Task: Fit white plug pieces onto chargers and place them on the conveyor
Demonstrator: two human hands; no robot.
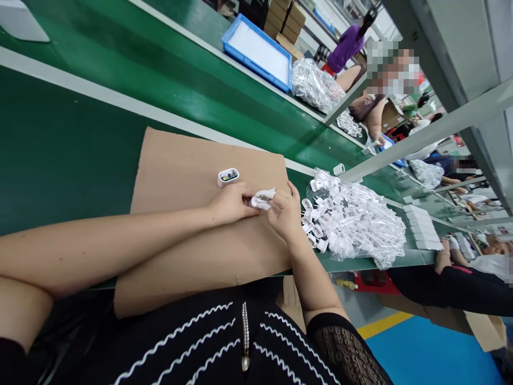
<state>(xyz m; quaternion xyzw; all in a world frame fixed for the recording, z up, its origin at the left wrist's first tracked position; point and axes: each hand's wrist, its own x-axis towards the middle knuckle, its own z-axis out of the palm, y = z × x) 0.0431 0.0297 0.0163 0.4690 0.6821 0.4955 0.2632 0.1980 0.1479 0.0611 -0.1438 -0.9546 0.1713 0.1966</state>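
Closest to the camera is the person's black knit top (224, 342) with white wavy lines, and a thin chain with a small pendant (245, 363) hangs on it. Both forearms reach forward from the body over a cardboard sheet (192, 171), which lies on a green conveyor belt (80, 139). The left hand (230, 204) and the right hand (285, 213) meet above the sheet. Both are closed with a fingertip pinch on one small white plastic piece (260, 200), so it is held between the two hands, just above the cardboard. Its exact shape is partly hidden by the fingers.

Just beside the left hand, an open white plastic case (228, 177) stands on the cardboard, and a small circuit board is visible inside it. Past the right hand, a clear plastic bag (360, 224) full of white plug parts lies on the belt, and some parts spill near the edge of the cardboard.

Farther along are a stack of white boxes (420, 230) and a second bag of parts (315, 85). Beside this bag is a blue tray (256, 52) with a white inside. At the far end, a co-worker in a purple top (348, 48) stands near brown cartons (284, 21), and other workers sit along the line.
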